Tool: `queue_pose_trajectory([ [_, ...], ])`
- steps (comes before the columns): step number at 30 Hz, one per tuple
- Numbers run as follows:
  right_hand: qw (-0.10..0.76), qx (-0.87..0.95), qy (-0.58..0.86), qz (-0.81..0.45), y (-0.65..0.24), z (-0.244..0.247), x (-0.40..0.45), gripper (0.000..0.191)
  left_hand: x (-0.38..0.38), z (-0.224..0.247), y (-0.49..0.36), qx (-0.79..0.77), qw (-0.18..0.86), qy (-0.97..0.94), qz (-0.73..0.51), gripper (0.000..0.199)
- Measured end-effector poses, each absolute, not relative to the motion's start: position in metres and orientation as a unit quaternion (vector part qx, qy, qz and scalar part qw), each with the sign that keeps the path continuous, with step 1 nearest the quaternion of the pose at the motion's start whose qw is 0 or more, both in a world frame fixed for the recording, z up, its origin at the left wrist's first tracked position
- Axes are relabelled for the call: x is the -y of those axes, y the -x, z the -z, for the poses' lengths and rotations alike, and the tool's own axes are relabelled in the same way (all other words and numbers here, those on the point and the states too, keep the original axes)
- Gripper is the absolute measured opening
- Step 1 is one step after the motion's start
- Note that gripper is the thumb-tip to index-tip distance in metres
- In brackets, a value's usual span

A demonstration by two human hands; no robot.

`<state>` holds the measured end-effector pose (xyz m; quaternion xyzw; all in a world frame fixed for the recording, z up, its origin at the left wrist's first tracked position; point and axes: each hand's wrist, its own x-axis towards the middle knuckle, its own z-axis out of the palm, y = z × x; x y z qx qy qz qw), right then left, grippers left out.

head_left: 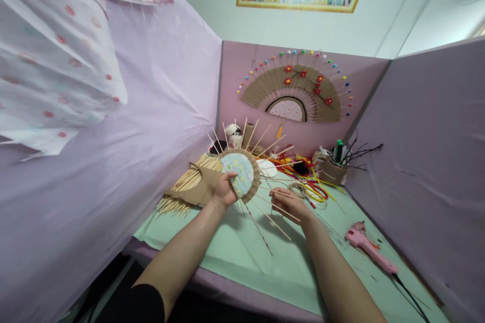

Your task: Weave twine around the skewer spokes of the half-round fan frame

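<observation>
Gripping a half-round fan frame (238, 172) by its straight side, the left hand (226, 191) that I monitor remotely is closed, thumb on the patterned fabric and the remaining fingers largely hidden behind. I find the frame raised over the middle of the green surface (242, 252), its thin sticks fanning outward; one dark reddish stick (260, 230) points toward the near edge. I record the right hand (287, 204) among the right-hand sticks, fingers loosely curled; I cannot tell whether they pinch anything. Along the surface's left edge I note a cardboard piece (206, 187) lying on loose sticks (178, 207). A white disc (267, 168) lies toward the far edge, a container of pens and twigs (332, 171) stands at the far right corner, and a pink glue gun (372, 251) rests near the right edge.
</observation>
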<state>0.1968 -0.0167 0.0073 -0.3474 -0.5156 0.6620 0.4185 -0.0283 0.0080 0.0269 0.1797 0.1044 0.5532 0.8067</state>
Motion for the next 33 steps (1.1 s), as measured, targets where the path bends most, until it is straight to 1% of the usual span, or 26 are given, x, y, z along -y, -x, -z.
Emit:
queue_pose_trajectory([
  [3, 0.458, 0.49, 0.339, -0.659, -0.209, -0.01, 0.013, 0.029, -0.015, -0.027, 0.034, -0.114, 0.775, -0.156, -0.601, 0.06],
  [8, 0.539, 0.476, 0.32, -0.616, -0.221, -0.017, 0.009, 0.026, -0.024, -0.025, 0.039, -0.136, 0.733, -0.127, -0.655, 0.057],
  [12, 0.565, 0.487, 0.315, -0.588, -0.227, -0.019, 0.008, 0.025, -0.025, -0.026, 0.039, -0.153, 0.711, -0.109, -0.677, 0.059],
  [20, 0.597, 0.485, 0.311, -0.558, -0.234, -0.012, -0.002, 0.024, -0.023, -0.03, 0.039, -0.161, 0.719, -0.116, -0.665, 0.06],
  [28, 0.675, 0.421, 0.295, -0.529, -0.237, -0.016, -0.006, 0.024, -0.02, -0.032, 0.035, -0.185, 0.729, -0.125, -0.647, 0.061],
  [33, 0.703, 0.397, 0.278, -0.52, -0.239, -0.019, -0.004, 0.024, -0.02, -0.032, 0.033, -0.196, 0.731, -0.128, -0.64, 0.06],
])
